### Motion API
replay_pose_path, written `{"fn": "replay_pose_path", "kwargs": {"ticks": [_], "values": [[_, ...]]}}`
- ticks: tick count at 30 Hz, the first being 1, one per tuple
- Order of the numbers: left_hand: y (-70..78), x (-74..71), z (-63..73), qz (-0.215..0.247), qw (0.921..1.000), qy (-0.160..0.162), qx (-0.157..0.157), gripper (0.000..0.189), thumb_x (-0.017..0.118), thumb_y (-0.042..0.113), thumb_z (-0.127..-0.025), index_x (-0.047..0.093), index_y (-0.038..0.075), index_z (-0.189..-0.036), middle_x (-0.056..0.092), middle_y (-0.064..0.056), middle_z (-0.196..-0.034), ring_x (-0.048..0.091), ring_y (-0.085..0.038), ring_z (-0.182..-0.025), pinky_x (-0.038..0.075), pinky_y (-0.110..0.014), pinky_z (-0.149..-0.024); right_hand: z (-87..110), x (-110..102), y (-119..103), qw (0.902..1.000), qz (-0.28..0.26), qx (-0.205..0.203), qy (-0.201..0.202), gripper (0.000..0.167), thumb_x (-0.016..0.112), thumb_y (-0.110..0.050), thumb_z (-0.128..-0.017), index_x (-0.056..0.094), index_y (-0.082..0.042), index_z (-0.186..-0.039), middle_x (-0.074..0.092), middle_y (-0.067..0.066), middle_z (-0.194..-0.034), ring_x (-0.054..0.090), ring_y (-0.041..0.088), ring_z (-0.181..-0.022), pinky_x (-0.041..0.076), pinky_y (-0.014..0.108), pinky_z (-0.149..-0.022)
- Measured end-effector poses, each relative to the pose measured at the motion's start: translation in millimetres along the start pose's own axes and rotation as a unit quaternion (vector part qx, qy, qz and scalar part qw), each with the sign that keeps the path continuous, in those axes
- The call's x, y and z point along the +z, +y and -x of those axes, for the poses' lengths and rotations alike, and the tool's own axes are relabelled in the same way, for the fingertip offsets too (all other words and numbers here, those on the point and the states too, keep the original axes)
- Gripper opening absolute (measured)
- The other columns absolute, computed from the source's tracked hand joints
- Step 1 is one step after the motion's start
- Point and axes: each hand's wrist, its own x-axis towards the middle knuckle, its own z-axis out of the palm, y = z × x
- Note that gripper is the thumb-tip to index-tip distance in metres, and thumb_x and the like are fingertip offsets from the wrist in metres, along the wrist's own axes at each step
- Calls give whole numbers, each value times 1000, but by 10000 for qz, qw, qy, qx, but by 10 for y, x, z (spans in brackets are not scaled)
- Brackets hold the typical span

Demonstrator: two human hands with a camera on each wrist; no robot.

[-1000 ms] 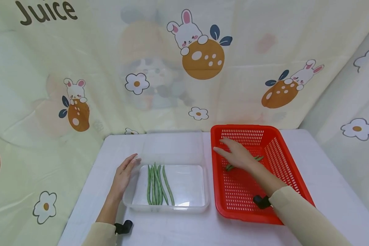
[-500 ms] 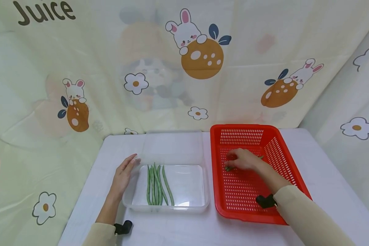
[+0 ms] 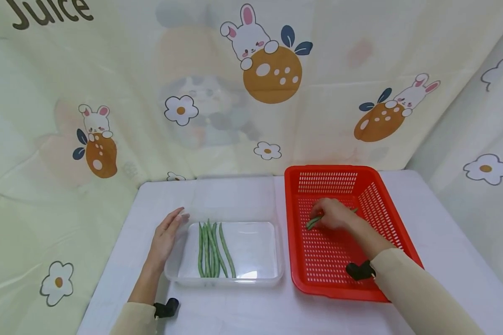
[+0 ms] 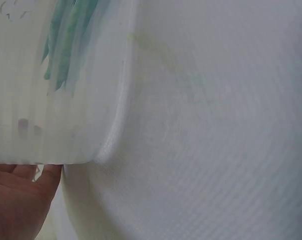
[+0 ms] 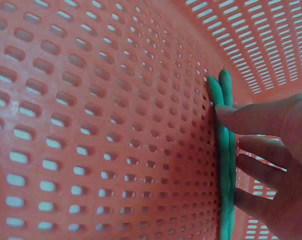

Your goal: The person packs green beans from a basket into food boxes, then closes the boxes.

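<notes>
Inside the red basket, my right hand [image 3: 332, 214] pinches green beans [image 5: 223, 150]. Two beans lie side by side there, the thumb on one side and the fingers against the other. The hand covers their middle in the head view. My left hand [image 3: 165, 235] rests with fairly straight fingers against the left wall of a clear plastic container [image 3: 257, 281]. Several green beans [image 3: 209, 253] lie lengthwise in the container's left half. In the left wrist view, the left fingertips touch the container's wall [image 4: 40, 145].
The red perforated basket [image 3: 314, 291] stands right of the container on a white-covered table [image 3: 234, 311]. A printed curtain [image 3: 327, 125] hangs behind the table, and another sheet [image 3: 478, 214] hangs along the right side.
My right hand has come down into the basket from near its left rim, and its spread fingers have closed round the beans. The left hand stays at the container.
</notes>
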Motion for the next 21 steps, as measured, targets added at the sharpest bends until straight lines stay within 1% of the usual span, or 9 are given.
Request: {"fn": "replay_pose_path", "kwargs": {"ticks": [3, 6, 8, 11, 15, 21], "values": [[12, -2, 1, -50, 10000, -28, 19, 52, 42, 43, -112, 46, 16, -156, 57, -13, -153, 44, -29, -150, 25, -55, -127, -6, -14, -2, 9999, 33, -110, 74, 10, 81, -5, -87, 77, -9, -96, 71, 10, -100, 60, 25, -89, 57, 48, -86], [17, -4, 2, -70, 10000, -4, 15, 51, 42, 42, -113, 46, 15, -156, 57, -14, -153, 45, -30, -150, 25, -56, -127, -8, -21, -3, 9998, 33, -170, 107, 9, 81, -5, -87, 75, -10, -91, 70, 6, -91, 57, 23, -84, 54, 41, -79], [20, -6, 2, -82, 10000, 22, 0, 51, 42, 42, -113, 46, 16, -156, 57, -14, -153, 44, -30, -150, 26, -55, -127, -7, -24, -6, 9998, 20, -194, 98, 8, 79, -6, -88, 73, -10, -90, 69, 5, -87, 56, 23, -82, 51, 38, -75], [13, -8, -3, -73, 10000, 47, -20, 51, 42, 43, -112, 47, 17, -156, 57, -14, -153, 44, -31, -150, 25, -56, -127, -7, -24, -5, 9998, 7, -171, 95, 6, 77, -10, -93, 71, -11, -91, 67, 3, -86, 56, 22, -81, 47, 34, -73], [3, -8, -3, -39, 10000, 8, -74, 51, 42, 44, -112, 47, 18, -156, 56, -13, -154, 44, -30, -150, 24, -57, -127, -6, -24, 0, 9998, -52, -166, 115, 5, 71, -14, -98, 70, -11, -95, 66, 4, -87, 56, 21, -81, 46, 33, -73], [9, -8, 1, -24, 9999, 2, -122, 51, 43, 44, -112, 47, 19, -155, 56, -12, -154, 45, -29, -149, 26, -56, -127, -4, -25, 0, 9996, -241, -51, 164, 7, 64, -14, -103, 67, -7, -105, 65, 6, -90, 57, 21, -83, 49, 34, -75]]}}
